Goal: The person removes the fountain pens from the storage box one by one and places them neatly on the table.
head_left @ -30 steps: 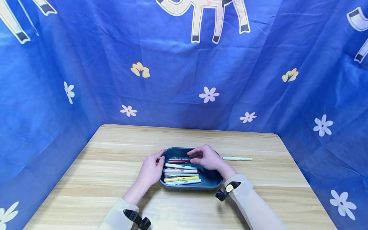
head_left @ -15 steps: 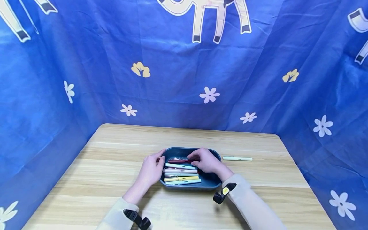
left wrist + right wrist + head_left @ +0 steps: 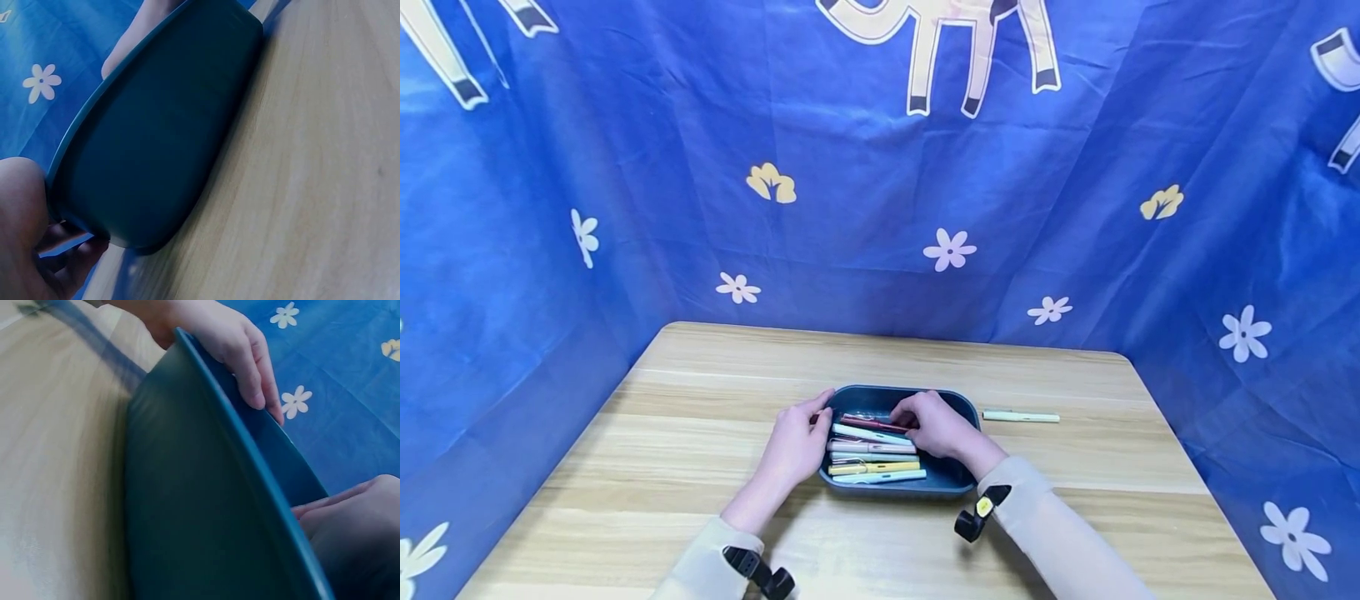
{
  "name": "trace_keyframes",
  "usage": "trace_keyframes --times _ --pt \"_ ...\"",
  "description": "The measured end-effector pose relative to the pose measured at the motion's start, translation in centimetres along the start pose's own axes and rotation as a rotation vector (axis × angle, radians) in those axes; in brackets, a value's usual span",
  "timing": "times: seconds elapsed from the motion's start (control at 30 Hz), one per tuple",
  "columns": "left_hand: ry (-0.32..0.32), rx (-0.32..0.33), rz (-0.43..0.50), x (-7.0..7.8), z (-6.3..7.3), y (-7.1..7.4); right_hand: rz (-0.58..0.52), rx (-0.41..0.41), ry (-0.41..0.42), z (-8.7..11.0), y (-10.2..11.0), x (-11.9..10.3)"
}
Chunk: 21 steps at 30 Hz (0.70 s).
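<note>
I'd brace with the left hand (image 3: 793,440) gripping the tray (image 3: 949,477) while the right hand (image 3: 937,423), seemingly pinching the red pen (image 3: 874,424), nudges gently.

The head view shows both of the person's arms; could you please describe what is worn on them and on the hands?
The left sleeve and right sleeve are off-white and plain. On each is a black strap with a small black device; the right one also shows a yellow patch. The left hand and right hand are ungloved.
</note>
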<state>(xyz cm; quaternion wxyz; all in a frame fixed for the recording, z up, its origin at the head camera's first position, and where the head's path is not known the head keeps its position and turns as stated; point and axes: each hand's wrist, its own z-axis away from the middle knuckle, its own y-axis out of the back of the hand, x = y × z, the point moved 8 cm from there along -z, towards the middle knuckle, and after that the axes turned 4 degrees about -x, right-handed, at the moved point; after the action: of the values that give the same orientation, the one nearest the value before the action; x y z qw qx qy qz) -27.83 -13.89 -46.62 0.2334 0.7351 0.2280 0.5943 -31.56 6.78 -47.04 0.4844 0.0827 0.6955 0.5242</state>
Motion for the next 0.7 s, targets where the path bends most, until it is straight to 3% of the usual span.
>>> trace_keyframes --times 0.33,0.7 --pt "0.005 0.002 0.002 0.0 0.1 0.0 0.091 0.007 0.013 0.3 0.1 -0.6" --pt "0.010 0.000 0.009 -0.1 0.0 0.0 0.010 0.058 0.019 0.7 1.5 -0.6"
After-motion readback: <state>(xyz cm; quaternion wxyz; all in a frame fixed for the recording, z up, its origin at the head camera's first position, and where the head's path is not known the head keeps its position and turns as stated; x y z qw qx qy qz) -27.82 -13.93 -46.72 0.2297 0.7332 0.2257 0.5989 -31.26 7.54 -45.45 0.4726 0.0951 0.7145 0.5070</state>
